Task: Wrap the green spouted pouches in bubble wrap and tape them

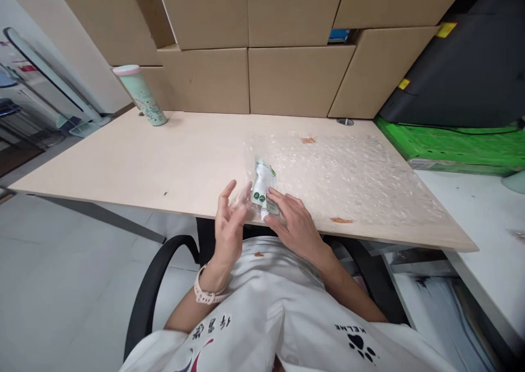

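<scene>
A white tube-like item with green print (259,189) lies at the left end of a sheet of clear bubble wrap (344,180), near the table's front edge. My right hand (293,221) rests on its right side, fingers stretched out and thumb by the lower end. To the left, my left hand (230,227) is raised with its fingers apart. A turned-up flap of the wrap stands between that hand and the item; whether the thumb touches the flap I cannot tell. The item's right part is partly hidden under my right fingers.
A light green tumbler with a pink lid (150,98) stands at the table's back left. Cardboard boxes (213,79) are stacked along the back. On the right are a green crate (459,147) and a large dark object (463,71). Brown bits (341,220) lie on the wrap.
</scene>
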A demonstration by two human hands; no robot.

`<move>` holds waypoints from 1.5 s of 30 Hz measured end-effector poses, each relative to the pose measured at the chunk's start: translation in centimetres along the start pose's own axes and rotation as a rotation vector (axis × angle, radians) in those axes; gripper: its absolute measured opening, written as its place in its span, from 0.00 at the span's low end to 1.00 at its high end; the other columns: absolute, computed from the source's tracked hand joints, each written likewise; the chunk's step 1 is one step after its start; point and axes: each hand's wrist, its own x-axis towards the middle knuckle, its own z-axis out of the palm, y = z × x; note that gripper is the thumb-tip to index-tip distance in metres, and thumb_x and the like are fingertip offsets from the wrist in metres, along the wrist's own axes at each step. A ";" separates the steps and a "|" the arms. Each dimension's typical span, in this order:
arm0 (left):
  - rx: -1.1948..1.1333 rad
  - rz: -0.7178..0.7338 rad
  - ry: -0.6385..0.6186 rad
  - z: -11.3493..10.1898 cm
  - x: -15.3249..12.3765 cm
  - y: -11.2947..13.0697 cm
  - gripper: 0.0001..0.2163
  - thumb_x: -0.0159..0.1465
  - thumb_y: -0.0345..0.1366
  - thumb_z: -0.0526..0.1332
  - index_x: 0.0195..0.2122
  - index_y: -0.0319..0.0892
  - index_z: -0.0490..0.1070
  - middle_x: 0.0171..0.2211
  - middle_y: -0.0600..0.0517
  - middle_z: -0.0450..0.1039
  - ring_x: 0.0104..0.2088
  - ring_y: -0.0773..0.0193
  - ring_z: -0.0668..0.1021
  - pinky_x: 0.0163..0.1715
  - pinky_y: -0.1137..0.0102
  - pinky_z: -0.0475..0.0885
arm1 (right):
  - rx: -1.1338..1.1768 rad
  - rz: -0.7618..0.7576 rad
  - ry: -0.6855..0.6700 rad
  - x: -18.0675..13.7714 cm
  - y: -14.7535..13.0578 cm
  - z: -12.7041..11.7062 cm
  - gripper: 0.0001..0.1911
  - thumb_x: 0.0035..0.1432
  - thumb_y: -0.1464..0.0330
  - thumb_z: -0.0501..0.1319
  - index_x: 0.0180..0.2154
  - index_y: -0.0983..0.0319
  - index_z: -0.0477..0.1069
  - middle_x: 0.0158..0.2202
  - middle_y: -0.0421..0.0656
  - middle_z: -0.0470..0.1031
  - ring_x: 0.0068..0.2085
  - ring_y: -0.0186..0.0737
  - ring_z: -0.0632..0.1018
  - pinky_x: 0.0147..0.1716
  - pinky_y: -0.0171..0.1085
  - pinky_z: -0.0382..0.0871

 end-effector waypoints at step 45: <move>-0.240 0.009 -0.112 3.8 1.4 1.6 0.24 0.68 0.43 0.60 0.64 0.52 0.60 0.65 0.47 0.65 0.65 0.50 0.68 0.60 0.52 0.72 | -0.001 0.091 0.130 -2.0 2.8 -3.6 0.19 0.70 0.61 0.49 0.55 0.51 0.72 0.53 0.45 0.78 0.56 0.54 0.77 0.51 0.57 0.73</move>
